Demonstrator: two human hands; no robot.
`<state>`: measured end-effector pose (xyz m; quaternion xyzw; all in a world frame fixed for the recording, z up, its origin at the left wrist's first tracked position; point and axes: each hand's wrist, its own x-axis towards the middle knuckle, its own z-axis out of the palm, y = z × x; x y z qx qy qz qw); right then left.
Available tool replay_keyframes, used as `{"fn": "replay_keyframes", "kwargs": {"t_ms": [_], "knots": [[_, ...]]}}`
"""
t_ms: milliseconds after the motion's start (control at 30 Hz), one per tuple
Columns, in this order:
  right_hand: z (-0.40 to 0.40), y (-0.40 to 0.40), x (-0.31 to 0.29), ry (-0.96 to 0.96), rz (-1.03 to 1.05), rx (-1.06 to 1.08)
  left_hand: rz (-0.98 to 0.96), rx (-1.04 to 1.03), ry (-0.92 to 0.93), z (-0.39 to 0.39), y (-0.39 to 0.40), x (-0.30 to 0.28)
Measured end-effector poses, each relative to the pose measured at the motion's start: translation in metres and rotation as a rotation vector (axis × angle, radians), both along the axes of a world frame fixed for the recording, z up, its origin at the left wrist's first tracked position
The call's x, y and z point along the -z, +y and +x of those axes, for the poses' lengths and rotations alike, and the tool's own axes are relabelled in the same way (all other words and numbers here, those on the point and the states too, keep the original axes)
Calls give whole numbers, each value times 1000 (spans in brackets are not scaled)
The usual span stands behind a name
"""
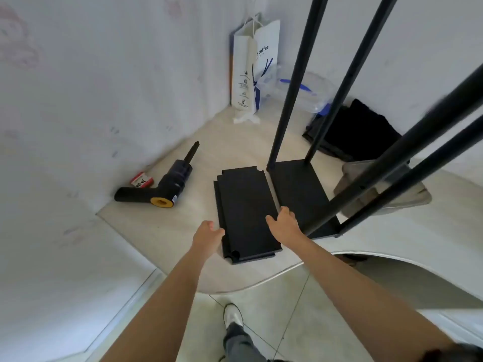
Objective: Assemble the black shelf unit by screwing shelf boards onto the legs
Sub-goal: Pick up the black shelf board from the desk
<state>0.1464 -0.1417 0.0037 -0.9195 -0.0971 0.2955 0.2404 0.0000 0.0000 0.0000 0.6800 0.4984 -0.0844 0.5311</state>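
Both hands reach for the loose shelf boards; one board already sits on the legs.

On the counter [183,231], four black legs [295,82] stand from a fitted base board [300,192], so that tier looks done. Just left lies a stack of loose shelf boards [245,205], still to be mounted. The left hand [207,235] touches the stack's left edge, fingers relaxed and apart; the right hand [283,223] curls its fingers over the right edge. An electric screwdriver [167,184] lies well to the left.

black shelf boards [245,210] stacked flat on table, beside base w/ upright legs [292,82]
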Motion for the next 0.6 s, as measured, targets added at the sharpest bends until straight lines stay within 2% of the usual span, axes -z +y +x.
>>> {"fn": "replay_keyframes", "kwargs": {"t_ms": [133, 433, 600], "knots": [[17, 9, 9, 82, -51, 97, -52, -45, -1, 18, 6, 14], [25, 14, 27, 298, 15, 180, -122, -54, -26, 27, 2, 26], [16, 14, 30, 289, -8, 162, -169, -61, -80, 21, 9, 44]]}}
